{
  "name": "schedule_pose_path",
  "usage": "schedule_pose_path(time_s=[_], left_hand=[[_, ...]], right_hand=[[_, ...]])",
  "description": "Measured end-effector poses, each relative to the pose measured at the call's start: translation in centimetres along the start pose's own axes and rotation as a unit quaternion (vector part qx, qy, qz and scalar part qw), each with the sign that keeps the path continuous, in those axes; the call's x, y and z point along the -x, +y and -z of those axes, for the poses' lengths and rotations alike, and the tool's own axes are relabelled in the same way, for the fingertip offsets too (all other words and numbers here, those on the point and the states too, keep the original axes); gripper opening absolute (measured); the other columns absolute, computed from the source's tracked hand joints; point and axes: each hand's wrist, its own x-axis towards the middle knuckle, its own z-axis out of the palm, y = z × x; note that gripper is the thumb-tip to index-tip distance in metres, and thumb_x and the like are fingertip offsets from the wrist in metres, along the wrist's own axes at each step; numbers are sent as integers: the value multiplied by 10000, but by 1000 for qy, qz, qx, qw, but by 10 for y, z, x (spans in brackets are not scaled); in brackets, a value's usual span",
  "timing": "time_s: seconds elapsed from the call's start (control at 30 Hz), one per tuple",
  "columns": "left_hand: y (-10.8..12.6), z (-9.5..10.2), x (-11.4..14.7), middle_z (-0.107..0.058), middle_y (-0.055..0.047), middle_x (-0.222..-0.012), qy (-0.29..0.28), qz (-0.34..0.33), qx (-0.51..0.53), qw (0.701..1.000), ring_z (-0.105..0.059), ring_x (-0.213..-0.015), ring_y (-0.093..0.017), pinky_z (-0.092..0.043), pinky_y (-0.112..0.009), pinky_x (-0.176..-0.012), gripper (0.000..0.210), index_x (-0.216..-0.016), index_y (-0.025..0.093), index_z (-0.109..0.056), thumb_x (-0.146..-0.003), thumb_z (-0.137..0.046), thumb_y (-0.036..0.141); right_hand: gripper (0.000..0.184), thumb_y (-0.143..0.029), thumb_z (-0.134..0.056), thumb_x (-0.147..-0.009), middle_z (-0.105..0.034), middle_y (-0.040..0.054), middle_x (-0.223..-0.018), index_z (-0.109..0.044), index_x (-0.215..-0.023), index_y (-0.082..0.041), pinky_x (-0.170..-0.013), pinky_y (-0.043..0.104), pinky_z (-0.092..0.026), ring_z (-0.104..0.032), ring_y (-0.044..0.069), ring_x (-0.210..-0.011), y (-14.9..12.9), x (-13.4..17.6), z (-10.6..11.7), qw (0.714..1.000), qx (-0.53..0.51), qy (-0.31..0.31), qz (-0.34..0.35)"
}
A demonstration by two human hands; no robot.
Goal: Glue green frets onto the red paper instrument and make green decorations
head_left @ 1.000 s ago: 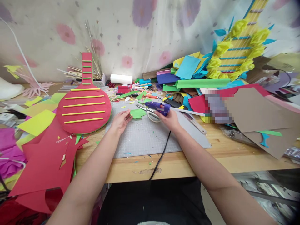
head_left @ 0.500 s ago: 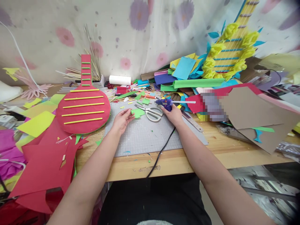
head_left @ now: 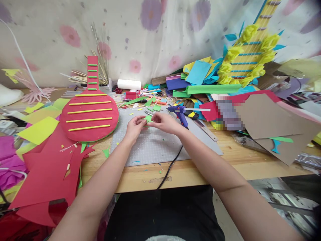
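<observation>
Left: red, round-bodied, guitar-shaped sheet cutout [head_left: 89,117]. Left hand [head_left: 135,128] pinches small, irregular bright-green sheet piece [head_left: 148,118] above gridded grey cutting mat [head_left: 150,150]. Right hand [head_left: 166,123] has fingertips at its edge; grip unclear. Right: purple-blue plastic glue gun [head_left: 179,110]; snagging thin black cable [head_left: 173,163] could topple it.

the bare left forearm [head_left: 110,170] and bare right forearm [head_left: 208,162] reach forward, slanting inward. the left hand [head_left: 135,128] pinches thumb against fingers; the right hand [head_left: 165,122] turns inward, fingers curled, its fingertips close beside the left's.
</observation>
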Motion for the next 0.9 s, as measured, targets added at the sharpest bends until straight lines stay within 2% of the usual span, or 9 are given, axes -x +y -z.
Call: schedule_pose_path(time_s=[0.13, 0.3, 0.47, 0.57, 0.67, 0.77, 0.83, 0.9], left_hand=[[-2, 1, -2, -645, -12, -680, 6, 9, 14, 1000, -610, -616, -119, -513, -261, -607, 204, -833, 144, -619, -643, -694, 158], [-4, 1, -2, -640, -15, -666, 7, 32, 14, 999, -605, -613, -115, -521, -263, -609, 159, -809, 131, -624, -657, -668, 129], [-3, 0, -1, -630, -7, -650, -10, 47, 19, 999, -606, -588, -114, -528, -272, -605, 176, -800, 126, -625, -657, -705, 191], [-2, 2, -2, -648, -18, -678, -35, 62, 30, 997, -625, -608, -125, -535, -308, -674, 233, -822, 123, -616, -636, -737, 195], [-1, 4, -3, -661, -24, -697, -51, 87, 54, 993, -636, -634, -118, -528, -302, -733, 227, -827, 120, -616, -632, -732, 116], [1, 6, -4, -661, -24, -693, -55, 119, 76, 988, -631, -635, -104, -523, -269, -730, 170, -808, 120, -634, -658, -704, 80], [1, 7, -5, -661, -23, -686, -60, 131, 78, 987, -627, -630, -102, -524, -260, -715, 178, -819, 123, -646, -657, -701, 70], [1, 8, -5, -663, -25, -688, -64, 124, 67, 988, -628, -633, -110, -527, -264, -691, 220, -839, 125, -651, -637, -715, 67]], right_hand=[[164, -308, -525, -792, -596, 3, -683, -560, -706, -173, -556, 229, -340, -503, 101, -607, 2, -16, -22, 1000, -24, 9, -14], [206, -372, -558, -758, -597, -4, -658, -553, -713, -171, -524, 218, -341, -500, 96, -579, 8, -11, -29, 996, -69, 30, -40], [104, -259, -544, -726, -576, -15, -597, -536, -672, -170, -502, 204, -371, -508, 87, -547, 10, -9, -34, 987, -135, 38, -75], [134, -282, -557, -720, -571, -16, -587, -537, -654, -167, -484, 197, -387, -506, 78, -528, 12, -10, -35, 963, -253, 9, -95], [147, -294, -602, -691, -578, -19, -606, -547, -658, -162, -483, 184, -391, -509, 64, -537, 16, -9, -32, 909, -396, -30, -125], [164, -285, -650, -653, -575, -27, -605, -547, -670, -159, -485, 180, -391, -504, 55, -530, 21, -8, -30, 858, -487, -59, -152], [175, -286, -662, -649, -569, -29, -600, -547, -681, -158, -493, 188, -402, -503, 56, -525, 22, -7, -29, 846, -505, -71, -159], [200, -321, -652, -673, -553, -33, -602, -529, -684, -163, -490, 196, -407, -496, 59, -520, 20, -7, -30, 854, -493, -59, -156]])
